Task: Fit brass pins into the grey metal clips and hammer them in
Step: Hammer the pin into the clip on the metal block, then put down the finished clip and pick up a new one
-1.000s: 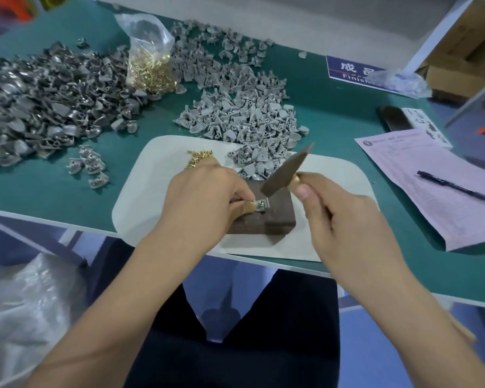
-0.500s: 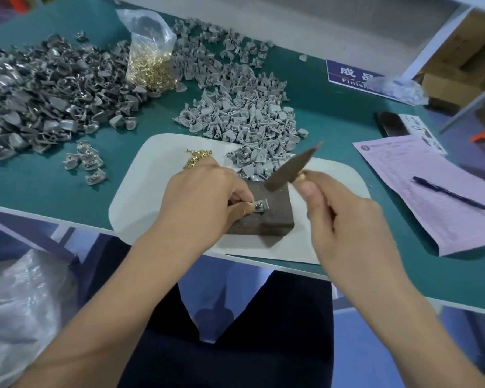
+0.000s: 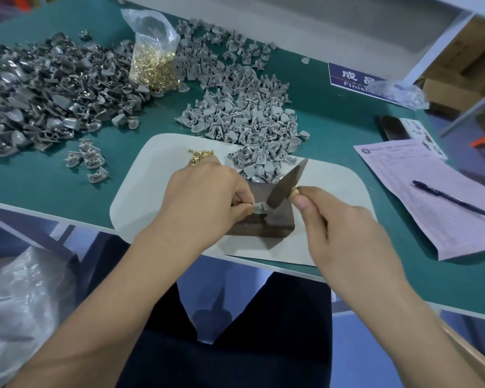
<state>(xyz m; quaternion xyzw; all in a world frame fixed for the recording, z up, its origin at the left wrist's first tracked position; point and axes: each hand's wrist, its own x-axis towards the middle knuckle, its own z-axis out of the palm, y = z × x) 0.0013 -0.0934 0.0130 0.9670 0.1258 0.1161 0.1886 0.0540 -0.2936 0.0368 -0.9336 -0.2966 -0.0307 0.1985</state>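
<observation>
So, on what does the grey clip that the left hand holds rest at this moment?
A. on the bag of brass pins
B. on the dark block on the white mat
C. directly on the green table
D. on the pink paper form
B: the left hand pinches the grey clip on top of the dark block, which lies on the white mat.

Head camera looks down, close over table [image 3: 67, 197]
</observation>
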